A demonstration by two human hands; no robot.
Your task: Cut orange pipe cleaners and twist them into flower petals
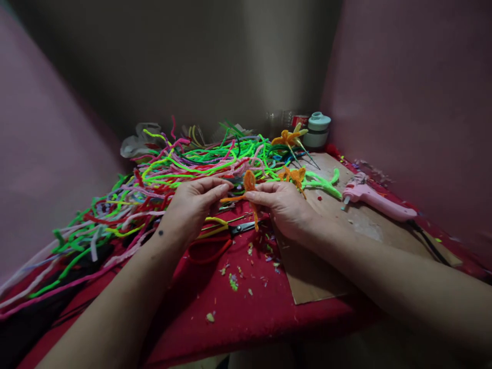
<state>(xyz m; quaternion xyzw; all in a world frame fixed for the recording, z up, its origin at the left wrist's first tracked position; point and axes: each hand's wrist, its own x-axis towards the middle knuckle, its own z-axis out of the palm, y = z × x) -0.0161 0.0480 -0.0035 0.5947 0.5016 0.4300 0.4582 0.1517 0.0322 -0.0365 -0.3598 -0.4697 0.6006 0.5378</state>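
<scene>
Between my hands is an orange pipe cleaner [249,180], bent into a loop at the top with a tail hanging down. My right hand [286,205] pinches it just below the loop. A straight orange strand runs left from there toward my left hand [200,200], whose thumb and forefinger are pinched together; the exact grip on the strand's end is hard to make out. Below lie scissors [215,236] with red and yellow handles. Just past my right hand rests an orange pipe-cleaner flower [292,177].
A big pile of coloured pipe cleaners [207,159] covers the back and left of the red cloth [230,318]. On the right, a pink glue gun [376,200] lies on a cardboard sheet [319,279]. A pale blue bottle [318,130] and another orange flower [286,137] stand behind.
</scene>
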